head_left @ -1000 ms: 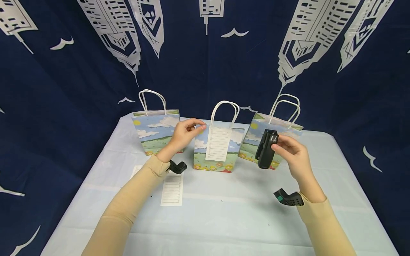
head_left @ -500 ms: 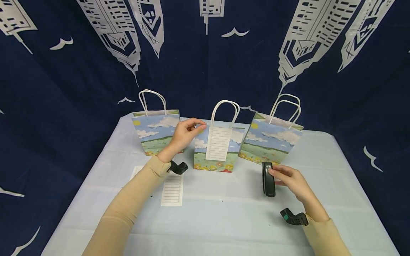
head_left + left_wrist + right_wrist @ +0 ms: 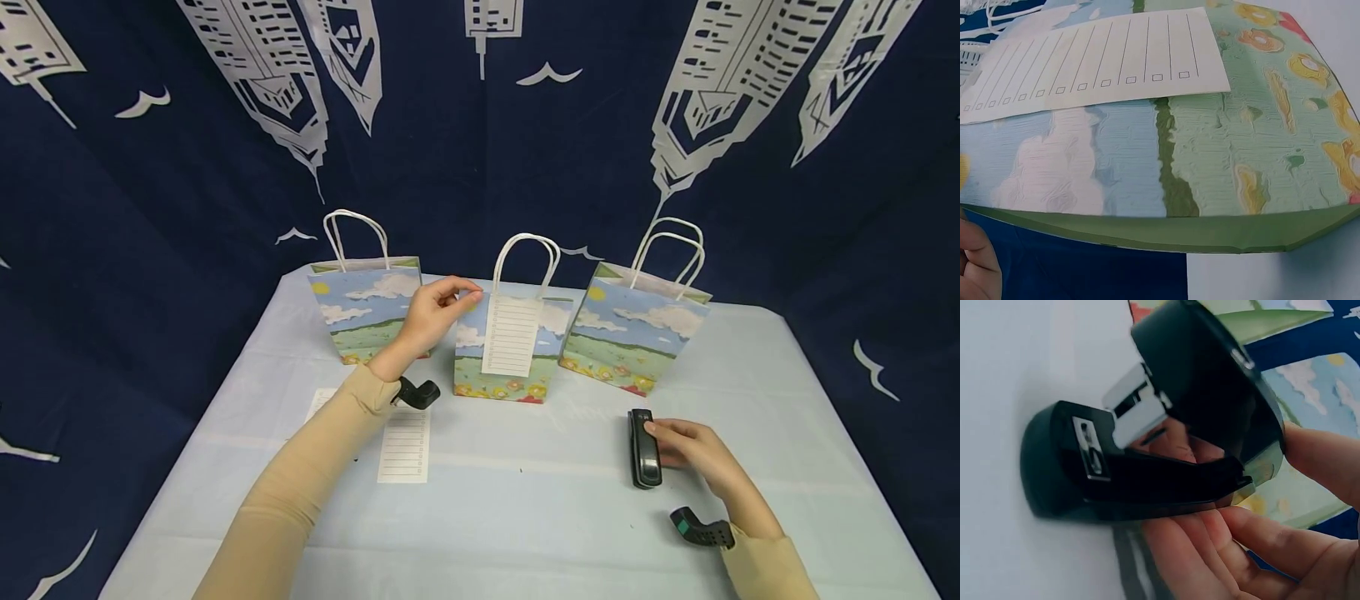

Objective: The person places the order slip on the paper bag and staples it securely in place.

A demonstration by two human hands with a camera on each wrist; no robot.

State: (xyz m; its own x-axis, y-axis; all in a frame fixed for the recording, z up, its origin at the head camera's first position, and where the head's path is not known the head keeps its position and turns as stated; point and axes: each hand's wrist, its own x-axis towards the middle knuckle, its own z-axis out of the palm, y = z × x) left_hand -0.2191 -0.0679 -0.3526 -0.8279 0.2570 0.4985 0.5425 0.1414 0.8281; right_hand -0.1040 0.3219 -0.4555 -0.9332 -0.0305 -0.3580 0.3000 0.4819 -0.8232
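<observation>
In the head view, my left hand (image 3: 437, 315) pinches the top left corner of the middle paper bag (image 3: 498, 388), which is printed with clouds, grass and flowers. A white lined list card (image 3: 512, 337) with small checkboxes hangs on this bag's front, below its white handles. The left wrist view shows the card (image 3: 1166, 50) lying flat along the bag and my fingertips (image 3: 979, 256) at its corner. At the right, my right hand (image 3: 693, 450) holds a black stapler (image 3: 645, 454) by its hinge end, low over the table. Its jaws stand apart in the right wrist view.
Two matching paper bags stand upright, one at the left (image 3: 360, 308) and one angled at the right (image 3: 630, 333). Another lined card (image 3: 403, 450) lies on the pale tablecloth (image 3: 525, 525), beside a card partly hidden under my left arm. A navy patterned cloth (image 3: 480, 167) hangs behind.
My right hand has carried the stapler from in front of the right bag down and towards me, close to the tabletop. My left hand has stayed at the middle bag's corner.
</observation>
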